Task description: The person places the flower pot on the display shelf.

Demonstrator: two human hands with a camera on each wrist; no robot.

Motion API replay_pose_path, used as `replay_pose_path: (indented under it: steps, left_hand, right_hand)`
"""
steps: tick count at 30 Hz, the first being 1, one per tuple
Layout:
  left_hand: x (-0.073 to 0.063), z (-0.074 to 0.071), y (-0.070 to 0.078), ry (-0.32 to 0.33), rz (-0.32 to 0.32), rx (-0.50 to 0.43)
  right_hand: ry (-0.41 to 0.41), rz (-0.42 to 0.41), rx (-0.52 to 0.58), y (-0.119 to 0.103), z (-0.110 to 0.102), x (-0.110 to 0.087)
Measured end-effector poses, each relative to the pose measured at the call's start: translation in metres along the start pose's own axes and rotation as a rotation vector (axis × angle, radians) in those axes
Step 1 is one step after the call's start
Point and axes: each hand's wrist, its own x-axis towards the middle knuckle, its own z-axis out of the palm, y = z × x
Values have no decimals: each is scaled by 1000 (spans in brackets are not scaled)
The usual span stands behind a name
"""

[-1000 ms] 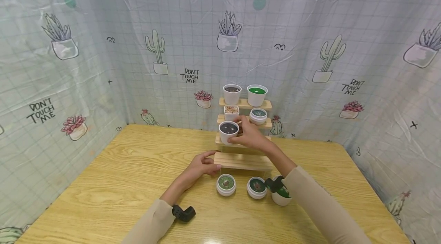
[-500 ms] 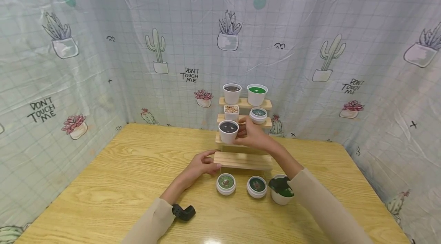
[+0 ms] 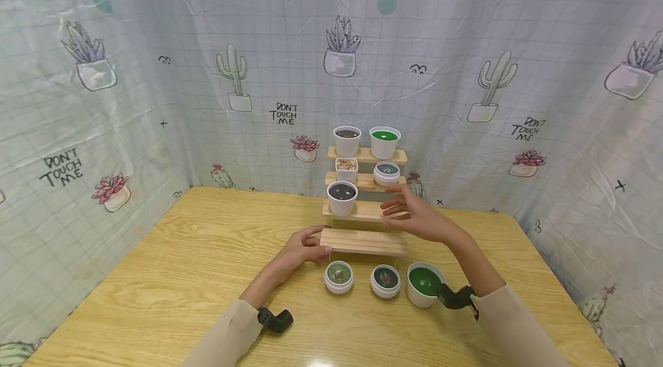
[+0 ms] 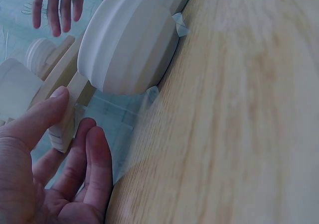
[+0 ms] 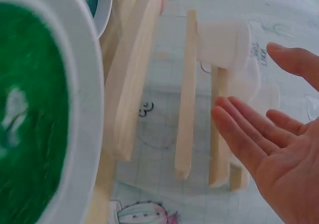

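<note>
In the head view my left hand (image 3: 299,251) holds the left end of the lowest wooden board (image 3: 365,242) of a tiered stand. The left wrist view shows the thumb on that board (image 4: 70,117) with fingers around its end. My right hand (image 3: 422,218) hovers by the right end of the third board (image 3: 369,210), fingers spread and holding nothing. On that board's left stands a white pot with dark filling (image 3: 342,201), apart from the hand. Higher up are a square pot of pebbles (image 3: 346,170), a round teal-filled pot (image 3: 387,173), a brown-filled pot (image 3: 347,142) and a green-filled pot (image 3: 384,145).
Before the stand, on the wooden table (image 3: 207,240), are a round pot with mottled green filling (image 3: 339,278), a dark-green-filled round pot (image 3: 385,282) and a larger green-filled pot (image 3: 422,286). A cactus-print curtain (image 3: 290,68) hangs behind.
My right hand has let go of the dark-filled pot, leaving it on the third board, and moved right. My left hand has stayed on the lowest board.
</note>
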Motion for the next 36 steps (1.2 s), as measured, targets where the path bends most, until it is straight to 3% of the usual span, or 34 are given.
replay_pose_path:
  steps: [7,14,24,36]
  left_hand:
    - [-3,-2,-1,7,-2,-5]
    - [-3,-1,0,8,-11,-5]
    - [-2,1,2,10,-15,-16]
    - [-1,1,2,-1,-2,-9]
  right_hand:
    - [29,-63,-14,5,-5,-21]
    - [15,-60,-9,13,0,-31]
    - [-3,-98,27,36,4,-37]
    - [-73,-78,39,51,-1,-39]
